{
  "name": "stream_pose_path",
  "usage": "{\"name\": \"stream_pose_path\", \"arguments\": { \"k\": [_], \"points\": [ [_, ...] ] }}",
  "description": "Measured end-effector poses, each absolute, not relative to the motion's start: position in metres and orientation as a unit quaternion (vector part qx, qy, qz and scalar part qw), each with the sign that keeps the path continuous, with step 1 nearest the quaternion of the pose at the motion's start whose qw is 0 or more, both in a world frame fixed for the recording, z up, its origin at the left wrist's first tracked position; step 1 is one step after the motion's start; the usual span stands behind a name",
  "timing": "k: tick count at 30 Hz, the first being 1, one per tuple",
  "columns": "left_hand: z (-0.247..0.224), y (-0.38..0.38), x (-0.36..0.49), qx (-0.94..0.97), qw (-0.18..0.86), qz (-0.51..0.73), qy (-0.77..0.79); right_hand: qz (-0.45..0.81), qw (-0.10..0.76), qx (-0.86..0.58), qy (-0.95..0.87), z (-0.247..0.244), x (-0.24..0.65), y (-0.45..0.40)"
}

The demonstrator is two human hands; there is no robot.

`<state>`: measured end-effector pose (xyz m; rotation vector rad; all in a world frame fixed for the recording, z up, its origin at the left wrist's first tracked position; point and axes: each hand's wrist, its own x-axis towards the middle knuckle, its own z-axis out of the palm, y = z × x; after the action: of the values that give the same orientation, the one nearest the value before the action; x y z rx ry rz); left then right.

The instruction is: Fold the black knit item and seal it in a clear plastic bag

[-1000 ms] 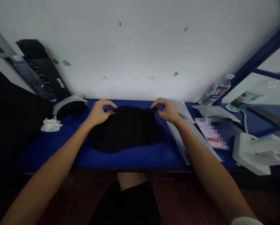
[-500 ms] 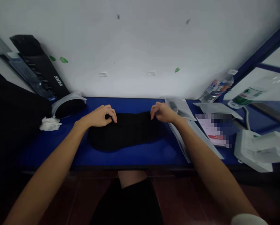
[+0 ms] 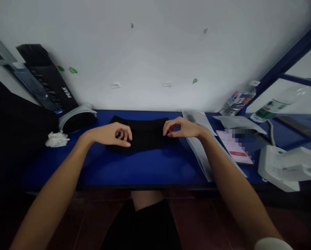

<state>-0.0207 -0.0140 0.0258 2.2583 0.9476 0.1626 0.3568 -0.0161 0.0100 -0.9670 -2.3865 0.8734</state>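
A dark black piece of cloth (image 3: 147, 137) lies across the blue table (image 3: 145, 170) in front of me; its exact kind is hard to make out. Over its left part is my left hand (image 3: 113, 133), fingers curled loosely and thumb apart from them. My right hand (image 3: 182, 127) is at the cloth's right end, with bent fingers and the thumb close below them. Neither hand shows a firm grip; whether the fingertips touch the fabric is unclear. The cloth's upper left corner sticks up past my left hand.
To the left are a crumpled tissue (image 3: 57, 139), a black PEAK package (image 3: 50, 81) and a black bag (image 3: 15, 135). On the right lie plastic bags (image 3: 199, 149), a phone (image 3: 235, 147), a white charger (image 3: 277, 166) and two bottles (image 3: 238, 99). The wall (image 3: 155, 52) stands behind.
The black cloth now looks narrower, and its near edge has moved back toward the wall. My left hand has loosened, with its thumb spread from the fingers. My right hand shifted slightly left.
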Motion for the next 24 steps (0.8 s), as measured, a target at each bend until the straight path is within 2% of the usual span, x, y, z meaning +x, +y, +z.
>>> {"name": "stream_pose_path", "arguments": {
  "k": [3,8,11,14,18,20,24],
  "points": [
    [0.029,-0.021,-0.017,0.851,0.39,-0.046,0.348,0.341,0.088,-0.348,-0.869,0.01,0.357,-0.018],
    [0.029,-0.023,-0.015,0.857,0.376,-0.037,0.35,0.36,0.045,-0.339,-0.868,0.008,0.363,-0.015],
    [0.034,-0.02,-0.022,0.864,0.359,0.008,0.353,0.379,0.083,-0.333,-0.859,0.013,0.37,-0.015],
    [0.036,-0.013,-0.029,0.86,0.329,0.104,0.376,0.372,0.19,-0.355,-0.836,0.015,0.375,-0.013],
    [0.02,0.001,-0.025,0.823,0.239,0.269,0.439,0.27,0.292,-0.455,-0.796,0.004,0.375,-0.004],
    [0.005,0.006,-0.017,0.809,0.159,0.306,0.475,0.189,0.294,-0.502,-0.791,-0.01,0.371,0.003],
    [-0.022,0.01,-0.005,0.762,0.037,0.246,0.598,0.116,0.251,-0.564,-0.778,-0.037,0.365,0.014]
  ]
}}
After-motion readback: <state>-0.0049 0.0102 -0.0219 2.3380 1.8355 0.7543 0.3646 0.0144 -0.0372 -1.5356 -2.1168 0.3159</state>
